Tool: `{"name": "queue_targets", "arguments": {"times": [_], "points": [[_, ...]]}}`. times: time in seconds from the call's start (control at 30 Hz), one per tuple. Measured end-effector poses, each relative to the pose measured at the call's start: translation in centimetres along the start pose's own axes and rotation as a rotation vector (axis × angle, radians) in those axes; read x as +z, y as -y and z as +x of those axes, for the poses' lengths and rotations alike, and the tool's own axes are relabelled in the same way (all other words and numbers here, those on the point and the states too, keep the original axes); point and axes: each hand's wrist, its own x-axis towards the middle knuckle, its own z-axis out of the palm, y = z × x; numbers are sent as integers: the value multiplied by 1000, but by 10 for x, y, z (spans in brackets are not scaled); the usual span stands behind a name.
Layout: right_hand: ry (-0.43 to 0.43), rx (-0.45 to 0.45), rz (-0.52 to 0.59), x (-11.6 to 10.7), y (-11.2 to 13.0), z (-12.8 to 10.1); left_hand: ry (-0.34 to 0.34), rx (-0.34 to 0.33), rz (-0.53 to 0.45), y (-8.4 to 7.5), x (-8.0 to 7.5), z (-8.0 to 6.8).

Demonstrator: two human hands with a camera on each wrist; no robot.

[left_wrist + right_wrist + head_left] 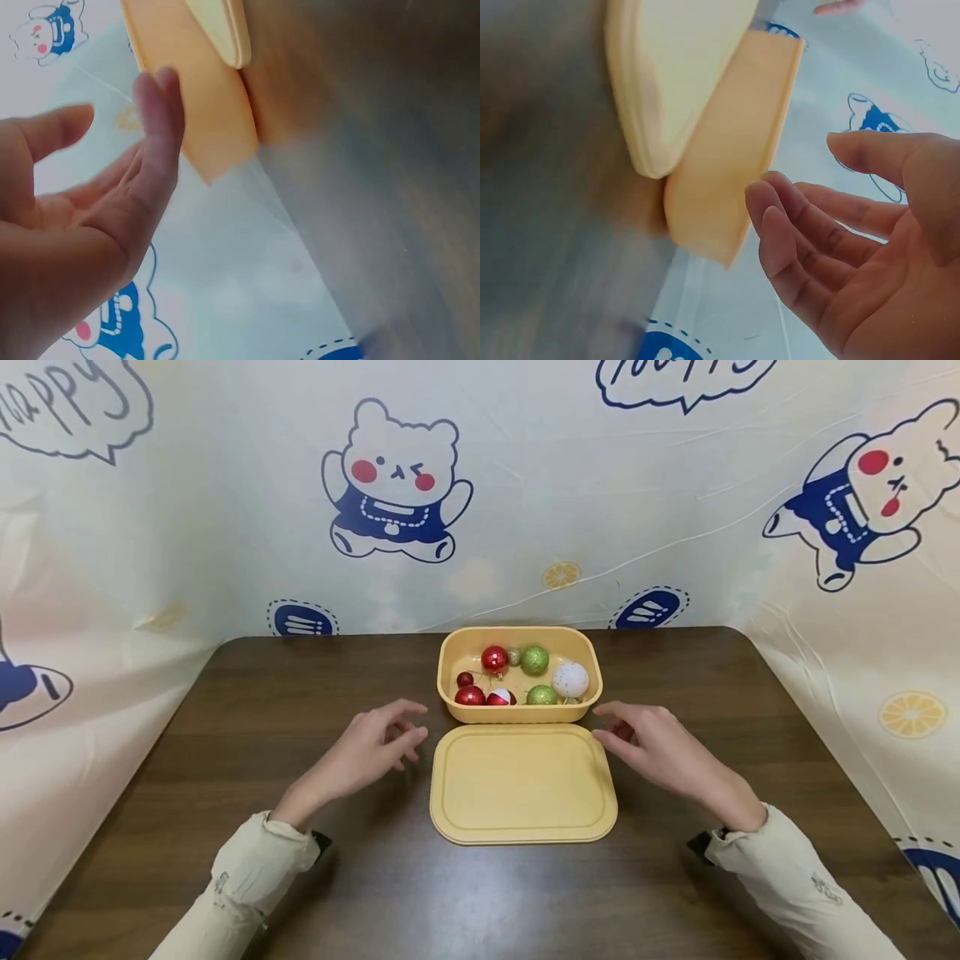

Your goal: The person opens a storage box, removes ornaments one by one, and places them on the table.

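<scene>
A yellow lid (pixel 522 783) is laid flat on the tabletop (pixel 225 710), just near of a yellow box (pixel 520 711) filled with baubles (pixel 534 660). Both hands, left (pixel 369 750) and right (pixel 663 747), are held relaxed and empty beside the lid.

The left hand (pixel 82 225) occupies the lower left of the frame, palm exposed, fingers (pixel 159 127) extended and relaxed, gripping nothing. Just beyond the fingertips stands the yellow box (pixel 214 112). The yellow lid (pixel 225 30) edge lies against it on the brown table (pixel 375 150). A cartoon-printed backdrop (pixel 225 285) fills the lower area.
</scene>
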Motion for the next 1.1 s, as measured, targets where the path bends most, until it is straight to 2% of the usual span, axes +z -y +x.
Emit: {"name": "queue_targets", "arguments": {"times": [0.23, 0.43, 0.53, 0.63, 0.73, 0.87, 0.97, 1.1], "points": [[-76, -47, -25, -5, -12, 40, -139, -8, -98, 8, -11, 36], [-102, -1, -22, -4, -23, 69, -144, -53, -161, 15, -11, 72], [-107, 5, -25, 0, -26, 78, -138, -67, -198, 18, -8, 84], [-94, 9, -28, 8, -30, 82, -124, -71, -231, 21, -3, 89], [-66, 17, -41, 15, -33, 82, -82, -75, -227, 23, 2, 88], [-42, -9, -123, 25, -39, 84, -17, -67, -211, 27, 5, 87], [-41, -39, -151, 30, -45, 87, 5, -54, -243, 28, 3, 87], [-33, -46, -50, 33, -51, 89, 10, -53, -298, 25, 1, 91]]}}
